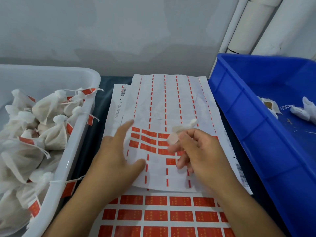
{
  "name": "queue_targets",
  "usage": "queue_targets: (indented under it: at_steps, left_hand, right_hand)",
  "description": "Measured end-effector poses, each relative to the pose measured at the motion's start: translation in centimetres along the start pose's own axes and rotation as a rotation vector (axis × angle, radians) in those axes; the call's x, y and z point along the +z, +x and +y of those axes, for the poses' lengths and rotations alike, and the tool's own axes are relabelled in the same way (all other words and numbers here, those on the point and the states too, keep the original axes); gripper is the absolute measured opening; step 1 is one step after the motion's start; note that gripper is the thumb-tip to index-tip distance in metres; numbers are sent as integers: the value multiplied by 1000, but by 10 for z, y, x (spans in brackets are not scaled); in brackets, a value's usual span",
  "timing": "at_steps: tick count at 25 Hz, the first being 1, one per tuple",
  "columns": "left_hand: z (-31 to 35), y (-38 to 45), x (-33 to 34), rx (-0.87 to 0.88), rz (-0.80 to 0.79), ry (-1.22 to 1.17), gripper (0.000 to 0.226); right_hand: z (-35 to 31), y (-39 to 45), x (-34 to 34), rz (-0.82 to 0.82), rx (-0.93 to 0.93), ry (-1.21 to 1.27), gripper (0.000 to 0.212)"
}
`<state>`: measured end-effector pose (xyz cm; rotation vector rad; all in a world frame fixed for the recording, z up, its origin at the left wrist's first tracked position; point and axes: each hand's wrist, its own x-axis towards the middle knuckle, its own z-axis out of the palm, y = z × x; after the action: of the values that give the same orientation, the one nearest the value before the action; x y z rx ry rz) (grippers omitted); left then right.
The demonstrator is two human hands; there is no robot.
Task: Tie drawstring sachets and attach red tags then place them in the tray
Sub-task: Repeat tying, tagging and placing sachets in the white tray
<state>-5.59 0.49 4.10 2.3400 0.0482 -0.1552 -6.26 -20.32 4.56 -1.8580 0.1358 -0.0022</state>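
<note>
Blue bin (242,106): far right, two untied sachets (302,110) inside.
White tray (77,134): left, piled with tagged sachets (51,127).
Tag sheet (171,106): centre, mostly peeled.
Left hand (118,151): flat, fingers straight, pressing the sheet.
Right hand (196,149): fingers curled, pinching a small blurred white piece (181,132).

Our dark table (106,93) and what sits on it

We see a white tray (68,161) on the left, a blue bin (242,120) on the right, and between them overlapping sticker sheets (171,103), the nearest sheet (164,214) full of red tags.
</note>
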Motion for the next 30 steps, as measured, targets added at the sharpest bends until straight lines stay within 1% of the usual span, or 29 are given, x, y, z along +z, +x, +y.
queue_targets:
  at_steps: [2, 4, 7, 9, 10, 11, 12, 13, 15, 18, 21, 26, 30]
  left_hand:
    - [-4, -3, 0, -46, -31, 177, 82]
    - [-6, -5, 2, -72, -32, 330, 77]
    - [0, -8, 3, -89, 15, 441, 73]
    - [-1, -8, 3, -109, 43, 510, 72]
    - [-2, -7, 3, -113, 49, 547, 73]
    - [-4, -6, 2, -112, 43, 579, 76]
    - [-4, -7, 0, -106, 34, 601, 82]
    - [-4, -7, -2, -84, 35, 616, 88]
    - [1, -8, 1, 31, 89, 612, 92]
    - [23, -6, 18, 165, 131, 450, 77]
    - [43, -1, 37, 231, 114, 354, 69]
    - [70, 33, 59, 308, 55, 332, 57]
    - [76, 51, 71, 324, 81, 243, 35]
  right_hand:
    - [-2, 2, -7, -12, 41, 155, 20]
    - [-4, 4, -14, 5, 60, 305, 19]
    - [-3, 8, -20, 48, 71, 461, 16]
    - [-2, 12, -21, 91, 80, 507, 17]
    - [-1, 13, -22, 125, 74, 505, 22]
    - [1, 14, -23, 162, 68, 490, 27]
    - [3, 15, -24, 196, 65, 469, 28]
    - [5, 17, -25, 221, 67, 451, 24]
    - [7, 20, -25, 261, 77, 419, 16]
    - [9, 23, -26, 331, 84, 382, 25]
    - [8, 20, -25, 389, 59, 379, 27]
    - [9, 18, -25, 435, 18, 365, 26]
    - [10, 18, -26, 446, -15, 343, 24]
